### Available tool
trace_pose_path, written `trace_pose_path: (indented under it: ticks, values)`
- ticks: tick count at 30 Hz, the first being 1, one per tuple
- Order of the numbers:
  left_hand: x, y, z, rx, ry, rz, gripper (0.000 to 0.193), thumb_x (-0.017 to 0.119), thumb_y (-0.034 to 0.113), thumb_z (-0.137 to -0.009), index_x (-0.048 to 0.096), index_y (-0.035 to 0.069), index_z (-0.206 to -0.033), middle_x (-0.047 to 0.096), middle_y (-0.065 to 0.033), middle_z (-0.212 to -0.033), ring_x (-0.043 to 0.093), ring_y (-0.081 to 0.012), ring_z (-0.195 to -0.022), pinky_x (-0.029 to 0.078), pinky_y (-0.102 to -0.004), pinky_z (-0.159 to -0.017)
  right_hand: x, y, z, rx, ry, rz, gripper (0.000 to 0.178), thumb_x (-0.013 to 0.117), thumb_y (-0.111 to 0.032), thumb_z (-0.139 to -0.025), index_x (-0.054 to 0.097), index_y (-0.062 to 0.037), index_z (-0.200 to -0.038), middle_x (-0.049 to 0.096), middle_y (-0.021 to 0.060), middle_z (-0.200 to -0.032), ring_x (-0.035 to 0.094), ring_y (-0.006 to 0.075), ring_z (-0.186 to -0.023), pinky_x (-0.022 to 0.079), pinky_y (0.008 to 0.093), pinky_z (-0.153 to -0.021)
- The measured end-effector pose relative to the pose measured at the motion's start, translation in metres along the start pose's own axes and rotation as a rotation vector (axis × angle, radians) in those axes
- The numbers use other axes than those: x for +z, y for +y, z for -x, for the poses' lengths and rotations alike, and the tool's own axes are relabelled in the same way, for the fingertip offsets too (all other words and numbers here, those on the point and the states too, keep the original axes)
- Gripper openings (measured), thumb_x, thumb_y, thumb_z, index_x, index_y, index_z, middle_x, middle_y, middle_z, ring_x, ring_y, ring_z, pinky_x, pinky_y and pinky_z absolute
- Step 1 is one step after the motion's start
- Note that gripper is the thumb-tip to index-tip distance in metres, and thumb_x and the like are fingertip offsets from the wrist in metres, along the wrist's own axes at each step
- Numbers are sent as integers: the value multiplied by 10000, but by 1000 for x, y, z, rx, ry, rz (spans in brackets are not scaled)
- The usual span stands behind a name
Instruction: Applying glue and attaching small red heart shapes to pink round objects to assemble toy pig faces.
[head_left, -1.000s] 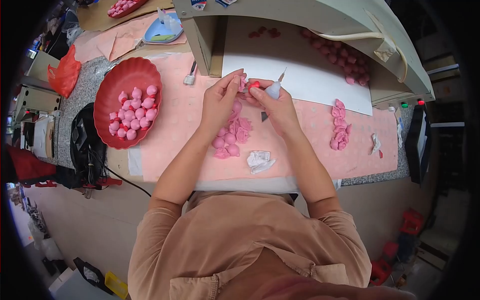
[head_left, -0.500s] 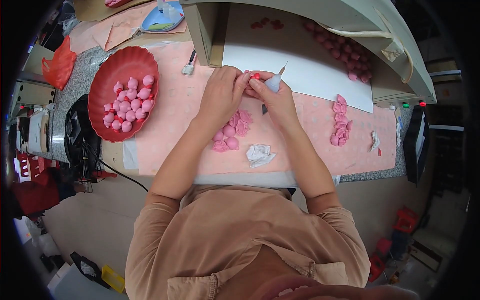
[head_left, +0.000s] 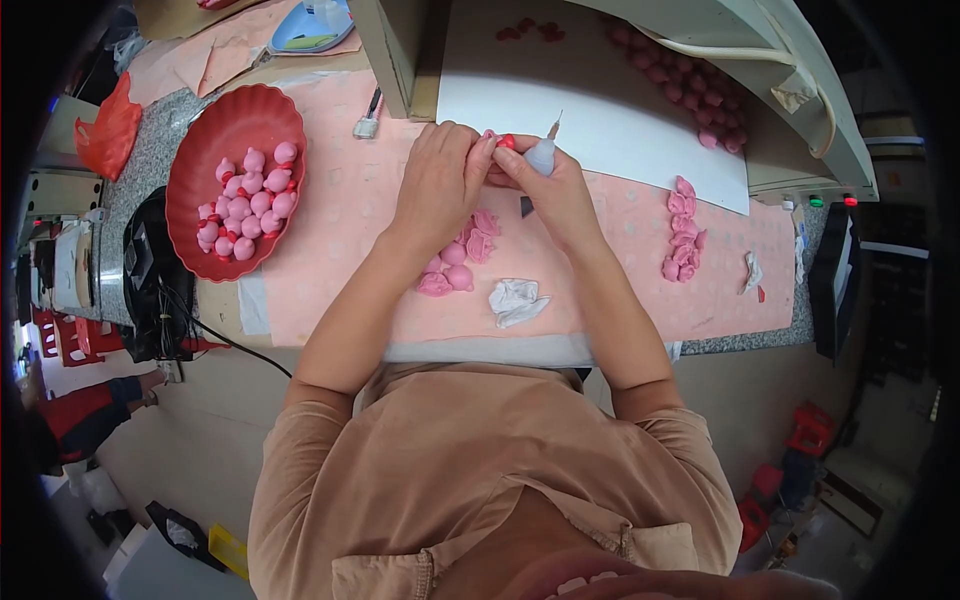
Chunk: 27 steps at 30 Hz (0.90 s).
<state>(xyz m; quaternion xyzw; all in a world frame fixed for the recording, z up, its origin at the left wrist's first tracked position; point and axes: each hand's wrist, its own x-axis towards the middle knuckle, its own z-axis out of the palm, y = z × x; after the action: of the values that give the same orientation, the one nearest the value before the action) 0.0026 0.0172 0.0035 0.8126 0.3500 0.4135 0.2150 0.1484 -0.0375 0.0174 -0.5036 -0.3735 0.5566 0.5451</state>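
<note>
My two hands meet at the front of the white sheet. Fingers of my left hand [head_left: 437, 178] are closed on a small pink piece [head_left: 488, 135], mostly hidden by them. Thumb and fingertips of my right hand [head_left: 553, 192] pinch a small glossy red piece [head_left: 506, 142] against it. Also tucked in my right hand is a whitish squeeze bottle [head_left: 541, 157] with a thin needle tip pointing up and away. Below my hands lie pink balls [head_left: 456, 278] and pink petal-shaped pieces [head_left: 482, 240], partly covered by my left forearm.
A red scalloped bowl [head_left: 190, 130] of pink-and-red figures stands left. A brush [head_left: 367, 122] lies near the grey cabinet [head_left: 395, 50]. More pink pieces [head_left: 684, 230] line the right, and crumpled tissue [head_left: 517, 301] lies near me. Red pieces [head_left: 530, 30] rest on the white sheet [head_left: 600, 120].
The view has shifted slightly. My hands stay together, and the red piece shows more plainly between my fingertips. At lower left, another person's leg shows more.
</note>
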Motion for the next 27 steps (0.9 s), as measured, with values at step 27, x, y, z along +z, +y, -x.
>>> trace_pose_path:
  ticks: [27]
  values:
    - [1, 0, -9, 0, -13, 87, 256, 479, 191, -951, 523, 16, -770, 525, -149, -734, 489, -334, -732, 375, -440, -679, -3, -11, -5, 145, -98, -223, 265, 615, -215, -923, 599, 5, -1070, 651, 57, -889, 627, 118, -774, 538, 268, -746]
